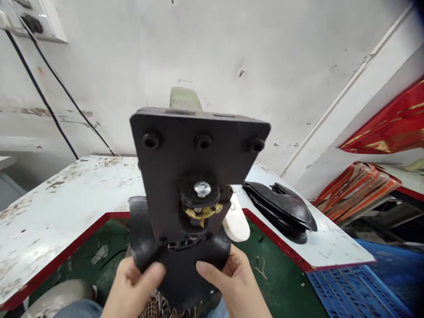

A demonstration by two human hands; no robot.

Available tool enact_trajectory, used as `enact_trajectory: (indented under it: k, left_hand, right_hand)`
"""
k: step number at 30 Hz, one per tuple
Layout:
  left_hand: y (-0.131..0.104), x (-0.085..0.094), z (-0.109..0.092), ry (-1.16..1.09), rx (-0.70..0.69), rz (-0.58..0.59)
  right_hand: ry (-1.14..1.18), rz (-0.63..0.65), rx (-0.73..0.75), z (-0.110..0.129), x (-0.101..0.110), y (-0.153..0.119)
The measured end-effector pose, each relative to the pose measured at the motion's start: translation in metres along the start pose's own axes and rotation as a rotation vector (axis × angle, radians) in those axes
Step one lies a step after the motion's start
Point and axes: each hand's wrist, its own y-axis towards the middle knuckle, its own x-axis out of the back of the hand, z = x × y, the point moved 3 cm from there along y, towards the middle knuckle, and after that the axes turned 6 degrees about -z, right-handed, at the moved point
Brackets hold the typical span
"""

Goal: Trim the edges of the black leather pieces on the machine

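Observation:
A black machine head (202,154) with bolts and a metal screw stands upright in the middle. Beneath its lower end a curved black leather piece (185,278) hangs, its top part passing behind the machine. My left hand (135,282) grips the piece's left edge, thumb on the front face. On the right edge my right hand (228,278) pinches it between thumb and fingers. What touches the leather right under the machine's tip is hard to make out.
Stacked black leather pieces (281,207) lie on the white table (344,247) at right. Blue crates (351,291) stand below it. A white rounded part (236,223) juts beside the machine. Red-edged table (66,190) at left, orange-edged bundles (357,190) far right.

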Motion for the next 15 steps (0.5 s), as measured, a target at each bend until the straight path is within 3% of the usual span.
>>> enact_trajectory:
  k: [2,5,9,15]
  left_hand:
    - [-0.011,-0.012,0.004,0.042,0.071,-0.004]
    - [-0.019,-0.022,-0.007,0.096,0.122,-0.047]
    - [-0.021,-0.025,-0.017,0.153,0.106,-0.067]
    - [-0.020,-0.021,-0.005,0.140,0.130,-0.096]
  right_hand:
    - [-0.006,0.009,-0.033,0.005,-0.004,-0.001]
    - [-0.043,0.052,-0.020,0.026,-0.012,0.003]
    - [-0.117,0.013,0.113,0.062,-0.015,0.024]
    - [-0.200,0.123,0.233,0.087,-0.019,0.044]
